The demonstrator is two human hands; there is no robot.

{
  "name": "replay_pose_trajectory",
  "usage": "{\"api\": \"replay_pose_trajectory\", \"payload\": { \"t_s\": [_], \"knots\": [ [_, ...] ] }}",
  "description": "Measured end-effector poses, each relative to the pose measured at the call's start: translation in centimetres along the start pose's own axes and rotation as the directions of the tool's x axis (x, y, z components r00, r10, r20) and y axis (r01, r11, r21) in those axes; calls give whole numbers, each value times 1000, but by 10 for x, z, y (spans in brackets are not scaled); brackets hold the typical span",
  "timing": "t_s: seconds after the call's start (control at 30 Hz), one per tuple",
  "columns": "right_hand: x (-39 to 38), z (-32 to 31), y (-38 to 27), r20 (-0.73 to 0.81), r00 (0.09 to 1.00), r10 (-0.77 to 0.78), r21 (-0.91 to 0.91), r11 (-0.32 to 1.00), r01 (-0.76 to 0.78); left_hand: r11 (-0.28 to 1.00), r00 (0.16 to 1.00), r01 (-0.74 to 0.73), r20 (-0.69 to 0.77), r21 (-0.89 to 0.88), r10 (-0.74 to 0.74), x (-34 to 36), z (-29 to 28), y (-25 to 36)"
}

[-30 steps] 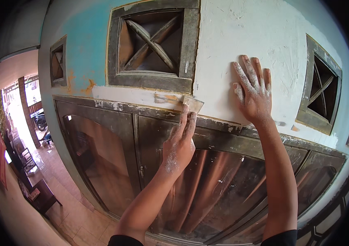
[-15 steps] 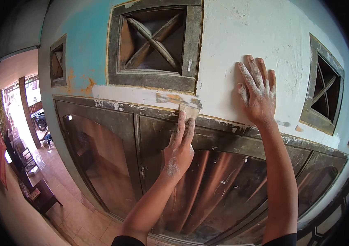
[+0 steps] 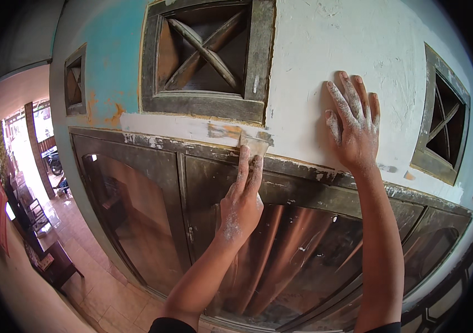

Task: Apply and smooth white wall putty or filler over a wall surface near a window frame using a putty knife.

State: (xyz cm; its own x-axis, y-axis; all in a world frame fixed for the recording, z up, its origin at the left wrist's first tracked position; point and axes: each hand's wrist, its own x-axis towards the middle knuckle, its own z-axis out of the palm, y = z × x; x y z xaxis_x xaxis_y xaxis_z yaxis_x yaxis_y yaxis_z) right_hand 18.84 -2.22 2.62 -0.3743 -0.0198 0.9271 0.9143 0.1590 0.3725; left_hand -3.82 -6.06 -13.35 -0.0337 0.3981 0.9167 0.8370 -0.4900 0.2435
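Observation:
My left hand (image 3: 240, 208) reaches up to the strip of wall just above the dark wooden frame. Its other fingers curl in, while two straight fingers press on a small flat pale piece (image 3: 254, 145). That piece looks like a scraper blade or folded sandpaper; I cannot tell which. Its upper edge meets the wall near a grey and orange bare patch (image 3: 224, 131). My right hand (image 3: 356, 136) lies spread against the white-coated wall (image 3: 308, 50), holding nothing. White dust covers both hands.
Square vents with crossed bars, one large (image 3: 206, 55) and one at right (image 3: 442, 119), sit in the wall. Below is a worn wooden window frame (image 3: 183, 166) with glass panes. Turquoise paint (image 3: 114, 66) shows at left, beyond it a passage with a tiled floor (image 3: 94, 288).
The view has shifted slightly. Both hands stay in nearly the same places, the left still pressing the flat piece to the wall.

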Motion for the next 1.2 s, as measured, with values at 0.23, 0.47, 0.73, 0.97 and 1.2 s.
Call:
{"api": "replay_pose_trajectory", "payload": {
  "t_s": [0.23, 0.47, 0.73, 0.97, 1.2],
  "knots": [
    [1, -1, -1, -1, 1000, 10, -3, 1000, -10, 1000, 999, -21, -29, -6, 20, 4, -5, 2],
    [1, -3, -2, 10, 1000, 21, -7, 1000, -21, 999, 998, 44, 34, -9, -44, 7, -15, 9],
    [-1, 0, 1, -4, 1000, 14, -4, 1000, -14, 1000, 999, 23, 34, -16, -22, 7, -19, 12],
    [-1, 0, 0, -6, 1000, 10, -4, 1000, -10, 999, 998, 37, 51, -14, -36, 6, -21, 13],
    [-1, 1, 0, -16, 1000, 6, -6, 1000, -6, 999, 998, 34, 59, -13, -33, 7, -22, 14]
  ]
}}
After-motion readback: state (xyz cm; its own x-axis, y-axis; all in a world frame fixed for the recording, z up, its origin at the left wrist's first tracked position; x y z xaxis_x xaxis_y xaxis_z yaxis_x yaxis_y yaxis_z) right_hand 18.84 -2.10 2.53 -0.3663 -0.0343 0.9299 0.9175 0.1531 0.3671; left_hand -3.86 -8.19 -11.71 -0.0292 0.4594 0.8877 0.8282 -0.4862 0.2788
